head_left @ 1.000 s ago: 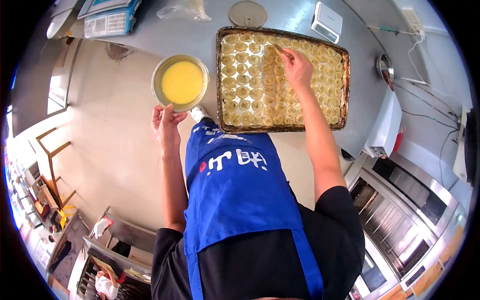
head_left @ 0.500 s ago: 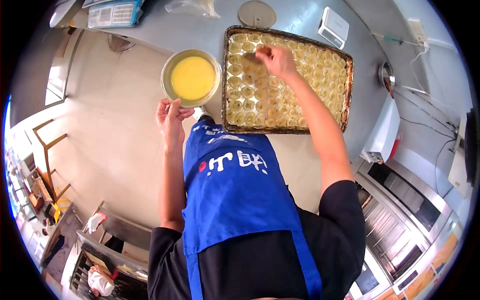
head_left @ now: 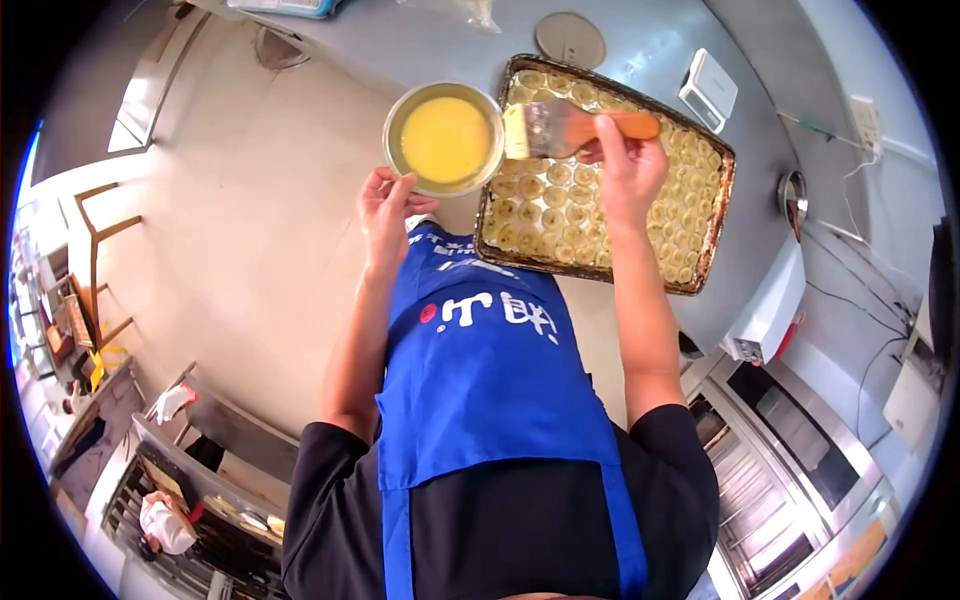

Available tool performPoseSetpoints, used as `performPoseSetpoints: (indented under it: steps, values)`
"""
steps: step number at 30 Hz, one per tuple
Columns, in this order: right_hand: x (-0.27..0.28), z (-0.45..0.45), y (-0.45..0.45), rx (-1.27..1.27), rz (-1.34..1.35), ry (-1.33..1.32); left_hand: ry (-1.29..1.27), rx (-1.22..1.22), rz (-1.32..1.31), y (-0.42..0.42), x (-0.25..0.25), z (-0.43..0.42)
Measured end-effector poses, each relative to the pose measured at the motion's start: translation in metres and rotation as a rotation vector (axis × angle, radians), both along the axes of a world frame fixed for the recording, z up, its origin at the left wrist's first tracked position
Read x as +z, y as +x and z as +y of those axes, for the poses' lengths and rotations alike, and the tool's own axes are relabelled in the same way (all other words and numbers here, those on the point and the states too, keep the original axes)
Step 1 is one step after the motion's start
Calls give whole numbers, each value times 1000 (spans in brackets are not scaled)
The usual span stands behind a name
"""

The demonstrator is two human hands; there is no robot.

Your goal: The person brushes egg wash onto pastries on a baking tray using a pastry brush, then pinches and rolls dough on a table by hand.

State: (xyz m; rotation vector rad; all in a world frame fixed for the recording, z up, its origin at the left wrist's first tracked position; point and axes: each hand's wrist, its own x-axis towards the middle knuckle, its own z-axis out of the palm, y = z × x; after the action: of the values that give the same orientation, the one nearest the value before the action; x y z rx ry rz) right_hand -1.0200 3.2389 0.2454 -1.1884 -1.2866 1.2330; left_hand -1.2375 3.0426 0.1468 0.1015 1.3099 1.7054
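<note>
The round bowl with yellow liquid is smooth, shiny metal, its liquid glossy. The flat brush with orange-brown handle has a smooth, wood-like grip. The dark-rimmed rectangular baking tray looks rough and crusted; the blue apron is matt cloth.

Grey table: stood beneath everything, its surface smooth
Baking tray: lay flat, dark-rimmed
Round disc: sat just beyond the tray
White scale: rested near the tray's far side
Clear bag: lay crumpled
</note>
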Motion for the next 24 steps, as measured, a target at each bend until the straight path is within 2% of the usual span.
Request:
performPoseSetpoints:
  steps: [2, 3, 5, 9, 11, 13, 15, 17, 21, 23, 24]
  values:
    - [5, -13, -22, 141, -74, 65, -4, -14, 4, 2, -3, 1]
    - [-2, -18, -30, 132, -73, 67, -3, -20, 2, 3, -5, 1]
    - [-20, -23, -44, 300, -492, 344, 1, -32, -1, 4, -5, 1]
    - [-16, -32, -50, 214, -410, 241, -15, -53, -8, 7, 0, 3]
    - [8, -33, -43, 62, -51, 72, -34, -79, -6, 9, 0, 1]
    - [1, -29, -33, 87, -69, 97, 7, -73, -4, 10, -4, 1]
    - [-1, -30, -21, 160, -555, 356, 0, -102, -2, 10, -5, 2]
    - [4, -31, -14, 106, -587, 394, -7, -100, 4, 11, -5, 4]
    - [9, -37, -13, 6, -434, 430, -6, -125, -12, 11, -4, 7]
    - [9, -43, -11, 185, -448, 307, 0, -127, -25, 13, -5, 9]
    - [8, -43, -4, 200, -605, 351, 0, -147, -10, 12, -6, 9]
